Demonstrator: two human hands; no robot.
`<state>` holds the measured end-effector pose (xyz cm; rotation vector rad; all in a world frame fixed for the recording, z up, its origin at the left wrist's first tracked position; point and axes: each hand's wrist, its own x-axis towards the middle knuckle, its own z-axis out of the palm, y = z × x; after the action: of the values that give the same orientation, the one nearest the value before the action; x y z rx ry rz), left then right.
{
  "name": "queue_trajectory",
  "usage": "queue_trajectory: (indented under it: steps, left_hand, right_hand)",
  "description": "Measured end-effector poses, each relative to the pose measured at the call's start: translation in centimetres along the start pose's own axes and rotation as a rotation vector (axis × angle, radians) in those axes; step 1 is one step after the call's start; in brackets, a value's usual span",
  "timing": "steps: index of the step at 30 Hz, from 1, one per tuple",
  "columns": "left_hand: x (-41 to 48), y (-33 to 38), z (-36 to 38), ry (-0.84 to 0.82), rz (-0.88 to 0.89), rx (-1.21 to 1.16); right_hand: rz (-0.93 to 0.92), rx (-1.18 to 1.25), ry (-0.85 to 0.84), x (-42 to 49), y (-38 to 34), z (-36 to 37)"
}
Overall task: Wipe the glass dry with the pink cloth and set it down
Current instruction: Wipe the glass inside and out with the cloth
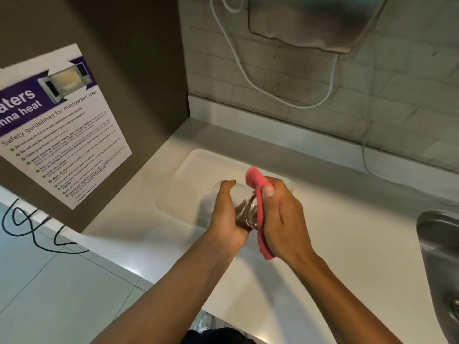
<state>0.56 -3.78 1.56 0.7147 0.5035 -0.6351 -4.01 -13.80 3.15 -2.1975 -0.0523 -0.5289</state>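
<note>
Head view: over a white counter (323, 219) by a steel sink (437, 234), left hand (227, 214) grips the glass (244, 202), right hand (283, 219) grips the pink cloth (259, 194).

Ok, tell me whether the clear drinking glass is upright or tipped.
Tipped. The clear drinking glass lies sideways in the left hand, base toward the pink cloth.

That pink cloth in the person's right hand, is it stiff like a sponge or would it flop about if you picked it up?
Probably floppy. The pink cloth bends around the base of the glass under the right hand, and its free ends curl above and below the fingers. It looks thin, so likely light. It seems to grip well enough for wiping while the left hand holds the glass on its side.
</note>
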Motion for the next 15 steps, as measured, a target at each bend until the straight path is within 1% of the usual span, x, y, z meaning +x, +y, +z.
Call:
queue_trajectory:
  steps: [2,4,5,7,11,13,15]
  left_hand:
    - [0.2,-0.1,-0.2,0.008,-0.035,-0.07]
    - [0.3,-0.2,0.0,0.035,-0.07,-0.134]
    - [0.3,-0.3,0.1,0.028,-0.086,-0.163]
    - [0.1,-0.4,0.4,0.015,-0.078,-0.146]
    - [-0.6,-0.2,0.3,0.023,-0.046,-0.108]
    - [-0.8,-0.2,0.5,0.027,-0.021,-0.091]
    - [-1.0,-0.3,0.7,0.041,-0.007,-0.074]
  right_hand:
    - [0.066,0.144,0.025,-1.1,0.0,0.6]
    - [0.089,0.26,0.036,-2.3,-0.1,1.4]
    - [0.079,0.268,0.047,-2.7,-0.2,1.8]
    - [-0.034,0.147,0.058,-3.1,-0.3,2.2]
    - [-0.251,-0.147,-0.008,-1.9,0.3,1.2]
    - [-0.335,-0.238,-0.046,-1.1,0.8,0.5]
    - [-0.361,-0.263,-0.084,-0.2,1.0,0.0]
